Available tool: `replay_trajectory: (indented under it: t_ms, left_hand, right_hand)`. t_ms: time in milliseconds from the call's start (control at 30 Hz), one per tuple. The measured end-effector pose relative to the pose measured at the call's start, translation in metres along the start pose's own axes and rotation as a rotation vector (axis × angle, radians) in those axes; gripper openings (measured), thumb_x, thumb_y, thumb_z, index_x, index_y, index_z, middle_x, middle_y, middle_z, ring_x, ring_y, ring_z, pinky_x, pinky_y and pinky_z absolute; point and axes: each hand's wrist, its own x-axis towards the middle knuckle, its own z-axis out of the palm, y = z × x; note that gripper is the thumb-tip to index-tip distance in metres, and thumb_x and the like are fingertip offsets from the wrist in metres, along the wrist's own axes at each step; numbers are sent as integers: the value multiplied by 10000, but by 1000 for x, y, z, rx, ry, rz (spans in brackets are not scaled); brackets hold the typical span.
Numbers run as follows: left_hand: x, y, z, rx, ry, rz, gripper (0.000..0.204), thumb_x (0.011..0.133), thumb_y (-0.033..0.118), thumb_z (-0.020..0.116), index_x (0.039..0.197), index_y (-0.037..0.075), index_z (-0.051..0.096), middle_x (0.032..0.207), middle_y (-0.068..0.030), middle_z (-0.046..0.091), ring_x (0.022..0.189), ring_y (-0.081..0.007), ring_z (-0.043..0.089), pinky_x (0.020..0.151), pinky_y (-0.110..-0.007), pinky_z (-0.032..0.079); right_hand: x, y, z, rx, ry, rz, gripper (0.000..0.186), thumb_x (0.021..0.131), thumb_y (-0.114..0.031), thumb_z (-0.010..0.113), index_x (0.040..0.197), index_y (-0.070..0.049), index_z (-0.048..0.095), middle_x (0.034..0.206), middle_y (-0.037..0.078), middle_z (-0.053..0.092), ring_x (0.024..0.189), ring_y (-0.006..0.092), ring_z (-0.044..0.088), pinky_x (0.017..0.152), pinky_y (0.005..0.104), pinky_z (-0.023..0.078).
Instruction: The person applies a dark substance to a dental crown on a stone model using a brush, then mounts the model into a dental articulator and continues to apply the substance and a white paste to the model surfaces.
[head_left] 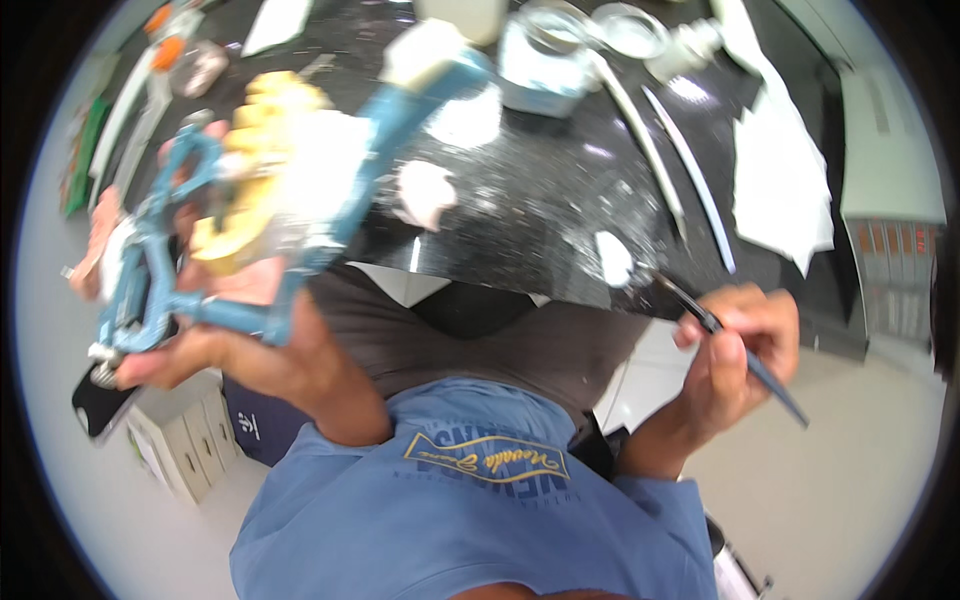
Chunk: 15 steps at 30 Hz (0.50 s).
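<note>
On the left, my left hand (250,350) grips a blue dental articulator (160,290), tilted above the counter's front edge. Mounted in it is a yellow dental cast (235,235) with a row of teeth, backed by bright white plaster (325,165). Motion and glare smear the details there. The fingers of my right hand (740,350) pinch a slim brush (775,388) with a dark handle. Its tip points toward a small white dab (614,259) on the black counter (520,200), apparently just short of it.
At the back stand a glass jar (545,70), a round lid or dish (630,30) and a white bottle (690,50). Two slender tools, one whitish (640,130) and one pale blue (700,180), lie beside white paper (785,190). A pinkish-white lump (425,193) sits mid-counter.
</note>
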Motion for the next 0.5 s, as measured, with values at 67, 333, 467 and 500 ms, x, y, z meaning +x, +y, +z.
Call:
replay_trajectory:
  t_ms: [67, 333, 467, 500]
  left_hand:
    - [3, -2, -7, -152, -45, -66, 1034, 624, 822, 549, 1332, 81, 409, 1411, -179, 345, 1269, -401, 374, 1027, -581, 333]
    - [-5, -31, -31, -731, -196, -192, 1230, 515, 841, 615, 1426, 81, 292, 1481, -271, 201, 1320, -501, 266, 1010, -589, 339]
    - [-6, -24, -28, -659, -169, -172, 1291, 485, 842, 633, 1436, 58, 249, 1486, -271, 177, 1325, -481, 276, 1007, -561, 364]
    - [-6, -22, -27, -608, -148, -189, 1308, 472, 844, 639, 1437, 53, 244, 1486, -268, 178, 1325, -477, 278, 1008, -554, 367]
  right_hand:
    - [-1, 1, 7, 11, -31, -144, 234, 822, -169, 689, 892, -28, 517, 674, 100, 556, 535, 138, 555, 514, 234, 474]
    - [5, 19, 100, 12, -173, -488, 266, 884, -237, 627, 925, -53, 439, 700, 95, 544, 508, 133, 515, 473, 218, 426]
    - [11, 18, 110, -40, -208, -593, 251, 887, -229, 616, 933, -55, 441, 702, 85, 536, 500, 134, 524, 458, 232, 431]
    - [13, 18, 110, -48, -218, -616, 248, 888, -230, 613, 934, -57, 443, 703, 79, 526, 500, 132, 526, 453, 227, 431]
